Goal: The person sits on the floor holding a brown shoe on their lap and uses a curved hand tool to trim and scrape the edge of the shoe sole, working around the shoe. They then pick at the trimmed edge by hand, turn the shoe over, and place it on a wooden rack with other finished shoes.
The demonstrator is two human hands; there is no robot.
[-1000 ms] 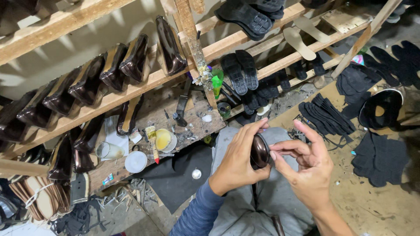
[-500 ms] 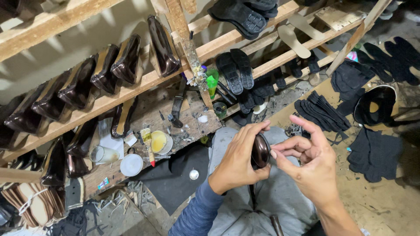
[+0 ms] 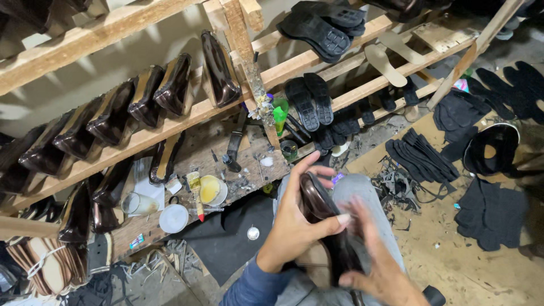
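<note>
Left hand (image 3: 294,224) gripping dark shoe (image 3: 317,201), right hand (image 3: 377,260) (blurred) alongside

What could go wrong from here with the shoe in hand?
1. The left hand alone grips the glossy dark brown shoe over the lap; the right hand is motion-blurred against it, so the shoe may slip.
2. The open yellow glue tin and glass jar sit close on the cluttered workboard; an elbow could tip them.
</note>
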